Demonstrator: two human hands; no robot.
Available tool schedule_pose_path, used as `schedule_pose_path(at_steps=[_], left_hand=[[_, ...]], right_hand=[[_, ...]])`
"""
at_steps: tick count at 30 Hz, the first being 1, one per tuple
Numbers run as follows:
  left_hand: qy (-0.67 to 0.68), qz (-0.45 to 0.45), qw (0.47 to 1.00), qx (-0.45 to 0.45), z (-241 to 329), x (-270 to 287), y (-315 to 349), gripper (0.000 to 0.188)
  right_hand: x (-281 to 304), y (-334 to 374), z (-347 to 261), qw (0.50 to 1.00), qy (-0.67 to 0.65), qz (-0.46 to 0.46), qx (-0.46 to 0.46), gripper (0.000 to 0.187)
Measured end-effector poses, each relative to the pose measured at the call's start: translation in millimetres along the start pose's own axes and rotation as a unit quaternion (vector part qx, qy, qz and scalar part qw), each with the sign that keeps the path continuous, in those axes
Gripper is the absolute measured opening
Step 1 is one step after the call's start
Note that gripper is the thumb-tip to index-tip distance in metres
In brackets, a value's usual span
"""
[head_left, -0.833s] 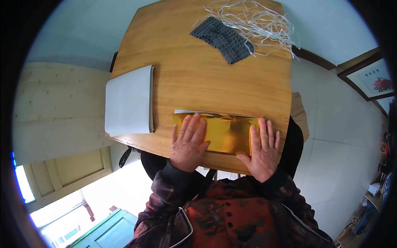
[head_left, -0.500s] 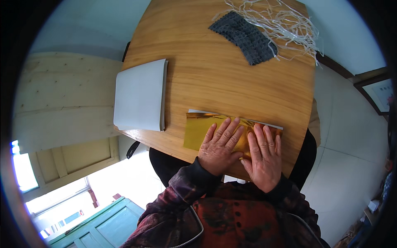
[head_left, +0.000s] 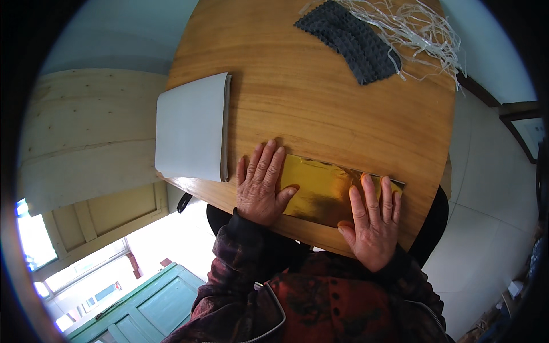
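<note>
A shiny gold foil sheet (head_left: 315, 191) lies flat near the table's front edge, its long side running left to right. My left hand (head_left: 261, 188) rests flat over its left end, fingers stretched out and the thumb on the foil. On the right part of the foil, my right hand (head_left: 374, 220) lies with its fingers extended and slightly spread. Neither hand grips anything. What lies beneath the foil is mostly hidden; a thin edge shows along its far right side.
A stack of white sheets (head_left: 191, 128) sits at the table's left edge. Toward the back right lie a dark grey textured strip (head_left: 354, 43) and a tangle of white shredded strands (head_left: 426, 31). The wooden table (head_left: 274, 108) ends close to my body.
My left hand has slid left across the foil to its left end, uncovering the middle. The right hand stays on the right part. The white edge along the foil's far side shows less.
</note>
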State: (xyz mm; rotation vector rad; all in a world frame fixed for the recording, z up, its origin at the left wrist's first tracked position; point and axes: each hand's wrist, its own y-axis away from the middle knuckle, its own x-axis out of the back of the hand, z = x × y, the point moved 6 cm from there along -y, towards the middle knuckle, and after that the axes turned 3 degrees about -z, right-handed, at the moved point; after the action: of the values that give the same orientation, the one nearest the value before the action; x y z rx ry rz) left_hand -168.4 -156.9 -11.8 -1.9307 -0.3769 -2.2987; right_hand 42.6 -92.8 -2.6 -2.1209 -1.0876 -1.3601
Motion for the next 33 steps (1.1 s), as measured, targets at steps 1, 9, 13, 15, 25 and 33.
schedule_pose_path(at_steps=[1,9,13,15,25,33], left_hand=[[-0.005,0.007,1.0,-0.004,0,0,0,0.077],[-0.019,0.011,1.0,0.002,-2,-7,1,0.084],[-0.018,0.022,1.0,-0.012,2,-1,-1,0.082],[-0.056,-0.011,0.997,0.049,2,0,0,0.082],[0.03,-0.001,0.995,-0.095,96,-19,24,0.062],[0.034,0.015,0.997,-0.074,55,-18,17,0.069]], right_hand=[[1,0,0,1.0,-0.003,0.005,0.0,0.079],[0,5,4,0.998,-0.053,0.034,-0.01,0.075],[-2,11,4,0.996,-0.048,0.073,-0.024,0.076],[-3,12,3,0.995,-0.039,0.085,-0.029,0.075],[-11,13,4,0.994,-0.036,0.098,-0.023,0.07],[-12,15,7,0.991,-0.024,0.126,-0.032,0.079]])
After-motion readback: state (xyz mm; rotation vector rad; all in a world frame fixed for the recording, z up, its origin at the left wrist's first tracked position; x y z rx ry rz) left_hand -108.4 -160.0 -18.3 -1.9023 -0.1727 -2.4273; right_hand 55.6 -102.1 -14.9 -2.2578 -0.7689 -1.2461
